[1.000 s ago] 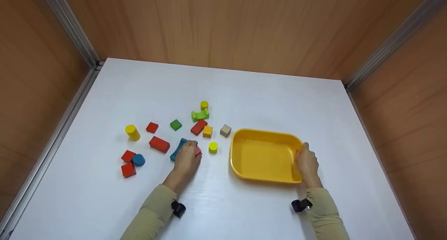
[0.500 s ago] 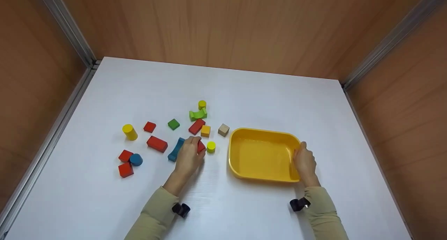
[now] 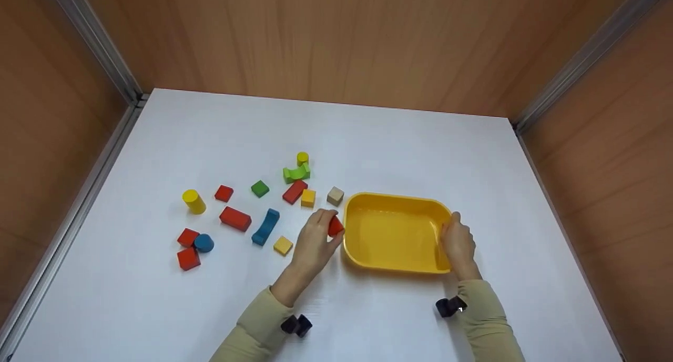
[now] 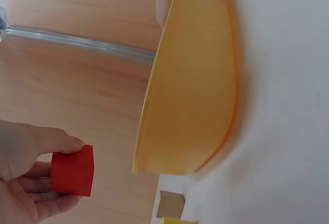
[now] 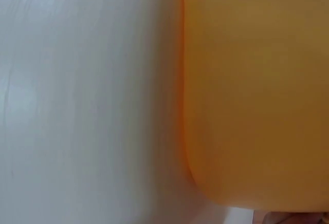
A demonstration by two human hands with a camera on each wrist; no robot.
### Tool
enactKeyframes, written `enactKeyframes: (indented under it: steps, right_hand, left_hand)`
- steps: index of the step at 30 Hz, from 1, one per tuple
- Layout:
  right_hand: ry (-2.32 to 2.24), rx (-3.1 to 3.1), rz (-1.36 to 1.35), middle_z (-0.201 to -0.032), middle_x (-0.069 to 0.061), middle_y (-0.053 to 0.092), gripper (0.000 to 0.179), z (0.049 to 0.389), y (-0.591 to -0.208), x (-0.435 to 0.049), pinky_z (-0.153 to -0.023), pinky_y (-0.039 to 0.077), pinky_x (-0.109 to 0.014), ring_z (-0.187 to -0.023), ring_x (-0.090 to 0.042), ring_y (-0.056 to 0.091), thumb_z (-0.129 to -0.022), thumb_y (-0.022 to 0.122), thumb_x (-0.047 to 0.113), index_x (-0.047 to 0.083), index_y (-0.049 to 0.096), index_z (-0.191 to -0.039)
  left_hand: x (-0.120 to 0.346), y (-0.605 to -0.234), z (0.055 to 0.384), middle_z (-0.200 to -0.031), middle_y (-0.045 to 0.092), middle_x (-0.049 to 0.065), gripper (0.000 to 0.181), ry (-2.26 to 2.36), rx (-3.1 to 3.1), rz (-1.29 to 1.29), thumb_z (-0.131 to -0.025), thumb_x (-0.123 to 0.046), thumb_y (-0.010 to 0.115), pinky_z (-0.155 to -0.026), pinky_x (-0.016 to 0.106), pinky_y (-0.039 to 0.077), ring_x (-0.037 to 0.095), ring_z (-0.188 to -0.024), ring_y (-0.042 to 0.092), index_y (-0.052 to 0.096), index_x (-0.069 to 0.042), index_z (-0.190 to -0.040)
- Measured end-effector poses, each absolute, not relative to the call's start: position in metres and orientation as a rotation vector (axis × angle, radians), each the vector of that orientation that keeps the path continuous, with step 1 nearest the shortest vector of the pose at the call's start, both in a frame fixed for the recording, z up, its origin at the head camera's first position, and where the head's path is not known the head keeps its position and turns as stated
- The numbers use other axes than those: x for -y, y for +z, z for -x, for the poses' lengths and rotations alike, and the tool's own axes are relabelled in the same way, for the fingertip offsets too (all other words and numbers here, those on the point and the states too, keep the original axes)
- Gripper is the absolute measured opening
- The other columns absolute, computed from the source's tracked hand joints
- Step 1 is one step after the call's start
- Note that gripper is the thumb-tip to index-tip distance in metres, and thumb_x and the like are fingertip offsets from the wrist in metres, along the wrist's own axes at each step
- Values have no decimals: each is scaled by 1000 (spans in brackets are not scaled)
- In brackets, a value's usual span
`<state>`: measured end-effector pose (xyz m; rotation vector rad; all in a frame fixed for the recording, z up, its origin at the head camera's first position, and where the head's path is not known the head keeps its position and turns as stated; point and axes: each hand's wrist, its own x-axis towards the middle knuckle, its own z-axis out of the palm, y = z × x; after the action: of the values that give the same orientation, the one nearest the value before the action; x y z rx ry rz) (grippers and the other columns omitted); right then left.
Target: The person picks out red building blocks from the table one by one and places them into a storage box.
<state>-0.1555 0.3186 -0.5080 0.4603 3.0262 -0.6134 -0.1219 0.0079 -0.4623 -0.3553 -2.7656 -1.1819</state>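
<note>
My left hand (image 3: 327,225) pinches a small red block (image 3: 336,227) between thumb and fingers, held just off the left rim of a yellow plastic tray (image 3: 394,197). The left wrist view shows the red block (image 4: 73,170) at the fingertips (image 4: 61,143), with the tray (image 4: 195,95) close beside it. My right hand (image 3: 454,231) grips the tray's right rim, thumb on top. The tray's inside holds nothing. In the right wrist view only the tray wall (image 5: 257,90) and the white table show.
Loose blocks lie left of the tray: a blue arch (image 3: 265,227), a yellow cube (image 3: 283,245), a red brick (image 3: 235,218), a yellow cylinder (image 3: 193,201), a green arch (image 3: 296,172) and a plain wooden cube (image 3: 335,196). Wooden walls enclose the table (image 3: 368,141).
My left hand lifted the red block from beside the blue arch and carried it right to the tray's left rim, uncovering a yellow cube. The right hand stayed on the tray.
</note>
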Motion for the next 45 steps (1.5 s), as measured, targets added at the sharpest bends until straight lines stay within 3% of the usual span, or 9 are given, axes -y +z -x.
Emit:
enactKeyframes:
  steps: [11, 24, 31, 34, 45]
  right_hand:
    - [-611, -3046, -450, -73, -22, 55, 22, 155, -510, -318, -43, 41, -38, -56, -29, 53, -92, 42, 12, -4, 37, -105]
    - [-607, -2997, -483, -77, -22, 55, 24, 156, -507, -317, -44, 41, -36, -57, -29, 54, -93, 41, 13, -4, 35, -109]
    - [-597, -3030, -469, -74, -23, 55, 24, 156, -509, -317, -42, 41, -37, -56, -29, 53, -92, 42, 12, -4, 36, -108]
    - [-592, -3036, -468, -74, -23, 55, 23, 156, -511, -317, -42, 41, -37, -55, -29, 53, -92, 42, 12, -4, 36, -107]
    - [-583, -3038, -454, -70, -20, 55, 21, 155, -508, -318, -40, 39, -33, -52, -26, 52, -92, 41, 12, -4, 36, -104]
  left_hand:
    - [-39, -471, 116, -102, 54, 10, 40, -1156, 2756, 598, -75, -10, 70, -79, 27, 48, 19, -90, 55, 53, -1, -110]
    - [-65, -486, 127, -94, 57, 9, 36, -927, 2929, 714, -74, -11, 71, -75, 25, 49, 17, -80, 55, 57, -1, -106]
    - [-72, -492, 137, -73, 55, 4, 12, -863, 2969, 747, -72, -2, 68, -55, 22, 47, 14, -65, 53, 60, -3, -82]
    - [-75, -494, 139, -67, 53, 3, 11, -848, 3003, 761, -72, 1, 68, -52, 23, 45, 14, -61, 52, 59, -4, -75]
    - [-83, -495, 142, -70, 58, 6, 7, -657, 3118, 771, -75, 0, 64, -56, 30, 48, 18, -66, 57, 61, -4, -80]
